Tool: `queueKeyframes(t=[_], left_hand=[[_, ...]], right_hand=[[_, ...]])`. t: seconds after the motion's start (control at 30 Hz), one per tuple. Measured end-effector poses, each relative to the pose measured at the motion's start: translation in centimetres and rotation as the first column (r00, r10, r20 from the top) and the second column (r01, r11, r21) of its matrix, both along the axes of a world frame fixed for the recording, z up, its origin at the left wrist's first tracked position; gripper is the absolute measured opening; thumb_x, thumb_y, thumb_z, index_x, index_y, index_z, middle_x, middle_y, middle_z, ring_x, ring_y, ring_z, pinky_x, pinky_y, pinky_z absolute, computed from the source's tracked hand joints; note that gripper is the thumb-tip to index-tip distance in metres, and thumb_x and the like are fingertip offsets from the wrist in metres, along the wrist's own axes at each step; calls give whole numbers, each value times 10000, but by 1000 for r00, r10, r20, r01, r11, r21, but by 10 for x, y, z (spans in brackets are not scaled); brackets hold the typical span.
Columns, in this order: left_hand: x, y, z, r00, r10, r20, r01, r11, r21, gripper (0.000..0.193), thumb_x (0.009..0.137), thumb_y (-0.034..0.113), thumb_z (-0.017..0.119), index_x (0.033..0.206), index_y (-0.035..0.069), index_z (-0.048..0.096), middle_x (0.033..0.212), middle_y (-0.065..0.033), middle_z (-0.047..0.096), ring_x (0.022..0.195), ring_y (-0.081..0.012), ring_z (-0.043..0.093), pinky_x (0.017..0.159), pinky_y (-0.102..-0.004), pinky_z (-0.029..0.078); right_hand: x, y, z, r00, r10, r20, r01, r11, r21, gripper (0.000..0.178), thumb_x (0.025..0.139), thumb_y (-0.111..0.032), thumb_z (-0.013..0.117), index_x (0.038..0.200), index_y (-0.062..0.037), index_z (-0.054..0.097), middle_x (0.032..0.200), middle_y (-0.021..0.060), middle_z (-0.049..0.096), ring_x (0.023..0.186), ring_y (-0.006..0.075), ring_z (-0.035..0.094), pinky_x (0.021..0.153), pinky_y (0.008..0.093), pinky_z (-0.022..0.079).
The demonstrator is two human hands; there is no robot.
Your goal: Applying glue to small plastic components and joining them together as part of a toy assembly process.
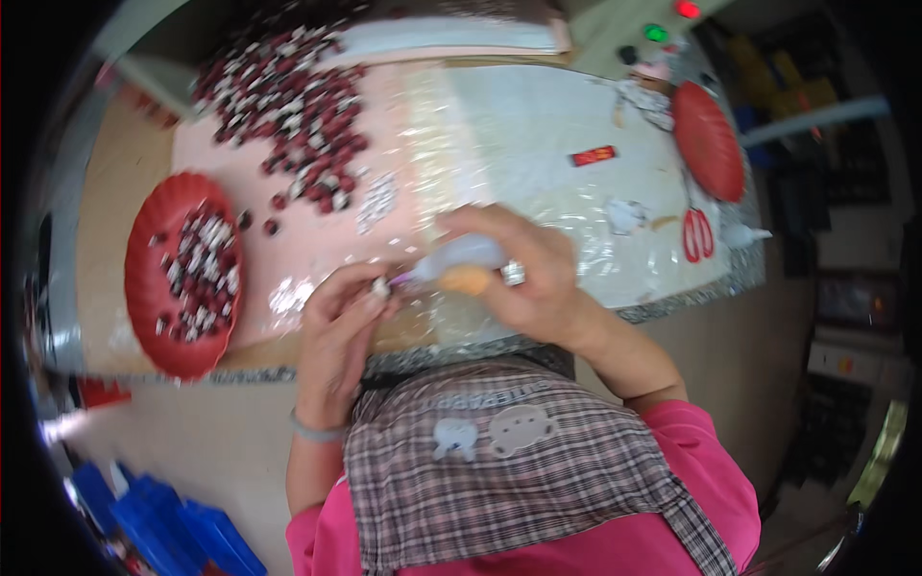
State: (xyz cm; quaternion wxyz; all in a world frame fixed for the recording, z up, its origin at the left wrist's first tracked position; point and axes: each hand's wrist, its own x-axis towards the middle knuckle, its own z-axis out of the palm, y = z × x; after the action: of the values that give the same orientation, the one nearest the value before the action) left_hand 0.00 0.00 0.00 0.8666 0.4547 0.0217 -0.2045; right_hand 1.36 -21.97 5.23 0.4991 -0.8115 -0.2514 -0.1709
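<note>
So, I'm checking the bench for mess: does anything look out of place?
Nothing looks clearly spilled. Two dark pieces lie apart between the left red tray and the main pile, so they look slightly stray.

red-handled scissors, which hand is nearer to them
Right. The right hand, around a squeeze bottle, is left of the scissors, apart from them; the left hand, pinching a small white piece, is farther left.
</note>
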Motion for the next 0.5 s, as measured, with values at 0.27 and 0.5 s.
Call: queueKeyframes(t=[0.27, 0.5], left_hand=[[3, -11, 1, 999, 6, -45, -7, 1000, -9, 288, 824, 28, 657, 1102, -23, 599, 996, -88, 626, 805, -139, 583, 747, -236, 480], [5, -16, 4, 997, -52, -58, 50, 998, -24, 329, 848, 25, 642, 1166, -30, 578, 1078, -104, 608, 890, -131, 589, 817, -234, 491]], right_hand=[[-13, -53, -5, 819, 264, -510, 142, 768, 625, 359, 810, 28, 667, 1123, -18, 496, 1028, 136, 603, 856, 198, 657, 696, 282, 543], [-25, -133, -21, 734, -66, -676, 455, 786, 418, 254, 795, -11, 642, 1025, -41, 539, 877, 56, 608, 772, 151, 651, 622, 254, 506]])
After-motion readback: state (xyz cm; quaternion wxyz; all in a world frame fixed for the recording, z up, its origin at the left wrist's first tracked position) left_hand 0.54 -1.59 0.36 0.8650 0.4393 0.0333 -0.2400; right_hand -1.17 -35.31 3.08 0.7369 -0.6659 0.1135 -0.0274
